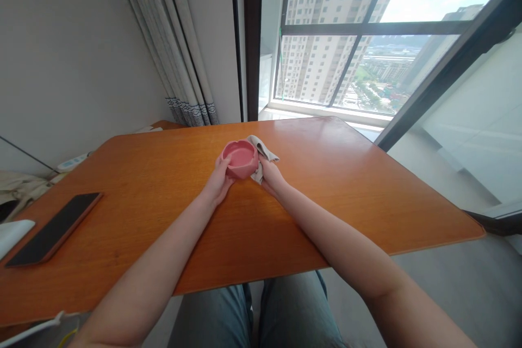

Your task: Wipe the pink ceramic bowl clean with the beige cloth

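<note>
A pink ashtray, round and thick-walled with a notched rim, is held over the middle of the wooden table, tilted a little toward me. My left hand is closed on its left side, thumb over the rim and fingers beneath. At its right side, my right hand grips a light grey cloth, which lies against the ashtray's outer wall. Part of the cloth sticks up behind the rim and part hangs below. The right fingertips are partly hidden by the cloth and the ashtray.
The orange-brown table spreads out around my hands. A long dark flat pad with a brown edge lies at the left, beside a white object. A power strip is near the left edge. Beyond stand a curtain and large windows.
</note>
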{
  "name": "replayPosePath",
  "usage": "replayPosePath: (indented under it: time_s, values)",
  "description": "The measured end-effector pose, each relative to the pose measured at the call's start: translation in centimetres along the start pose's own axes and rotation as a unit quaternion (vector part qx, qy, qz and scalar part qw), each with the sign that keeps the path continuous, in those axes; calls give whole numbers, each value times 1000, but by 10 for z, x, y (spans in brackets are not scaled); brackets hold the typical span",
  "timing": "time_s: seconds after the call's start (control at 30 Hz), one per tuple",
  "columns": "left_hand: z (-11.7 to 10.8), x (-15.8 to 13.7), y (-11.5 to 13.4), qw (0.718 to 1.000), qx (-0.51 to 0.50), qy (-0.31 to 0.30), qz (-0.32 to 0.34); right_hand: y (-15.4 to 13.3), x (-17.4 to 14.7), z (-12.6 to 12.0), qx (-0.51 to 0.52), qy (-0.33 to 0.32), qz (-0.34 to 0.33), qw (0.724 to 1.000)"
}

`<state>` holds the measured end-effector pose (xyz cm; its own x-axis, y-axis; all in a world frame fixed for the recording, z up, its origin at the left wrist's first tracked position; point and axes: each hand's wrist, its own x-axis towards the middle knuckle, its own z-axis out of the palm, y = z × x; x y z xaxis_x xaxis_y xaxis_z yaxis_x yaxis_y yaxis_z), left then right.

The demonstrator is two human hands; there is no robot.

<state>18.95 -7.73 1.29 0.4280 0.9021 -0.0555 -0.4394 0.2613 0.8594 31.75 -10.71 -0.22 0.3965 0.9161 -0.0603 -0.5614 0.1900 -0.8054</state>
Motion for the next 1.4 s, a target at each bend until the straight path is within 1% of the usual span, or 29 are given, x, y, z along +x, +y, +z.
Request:
replayPosePath:
  time_s: [0.07,0.13,0.2,0.23,0.33,0.47,0.53,0.6,0.67,0.7,0.77,0.8,0.83,0.87,0.93,0.97,1.0,1.03,1.07,1.1,1.17,1.2,1.27,1.33,1.37,1.4]
  values:
    - [-1,-1,-1,1000,16,1,-20,-2,3,-4,-5,10,-16,1000]
    - [-1,-1,-1,998,22,3,-61,-5,5,-8,-15,29,-25,999]
    - [0,-1,-2,996,18,12,-83,-5,5,-10,-20,34,-16,999]
    - [0,0,-3,996,14,25,-80,-5,4,-10,-18,28,-7,999]
    - [-1,4,-3,997,-7,72,-36,-3,0,-6,-9,-3,9,1000]
    - [-6,12,-1,993,-47,105,29,0,-6,1,-2,-2,37,999]
    - [-9,14,1,989,-62,119,69,2,-9,2,-25,-12,56,998]
    - [-10,15,3,982,-73,135,107,5,-10,1,-65,-37,64,995]
    - [-9,15,5,979,-84,143,123,7,-11,-1,-109,-64,83,988]
    - [-8,14,6,978,-89,142,122,7,-11,-3,-132,-79,106,982]
    - [-5,12,6,980,-102,129,111,3,-9,-8,-188,-102,161,963]
    - [-4,11,6,981,-108,118,106,-1,-8,-11,-227,-102,174,953]
    - [-3,10,6,983,-111,108,101,-7,-7,-15,-271,-89,161,945]
    - [-2,9,5,984,-111,98,96,-14,-5,-18,-318,-62,121,938]
    - [-2,9,2,988,-105,81,85,-30,-3,-22,-386,3,-17,922]
    - [-2,9,0,989,-99,72,80,-37,-3,-23,-393,20,-82,916]
    - [-1,9,-2,991,-92,63,76,-42,-4,-23,-383,17,-126,915]
    - [-1,9,-3,992,-84,55,72,-46,-5,-21,-362,-4,-145,921]
    - [0,8,-4,994,-75,48,67,-48,-7,-19,-339,-38,-141,929]
    - [1,7,-5,995,-63,43,56,-47,-9,-17,-321,-73,-123,936]
    - [3,5,-5,999,-38,28,26,-43,-12,-13,-311,-113,-87,940]
    - [4,3,-4,1000,-27,13,6,-41,-13,-11,-315,-114,-75,939]
    - [4,1,-3,998,-8,-39,-45,-37,-10,-12,-313,-89,-53,944]
    - [1,2,-3,991,12,-96,-95,-38,-2,-19,-274,-59,-10,960]
    - [-2,4,-3,987,27,-111,-110,-40,4,-24,-244,-44,13,969]
    - [-5,6,-4,987,50,-109,-111,-43,11,-31,-214,-28,26,976]
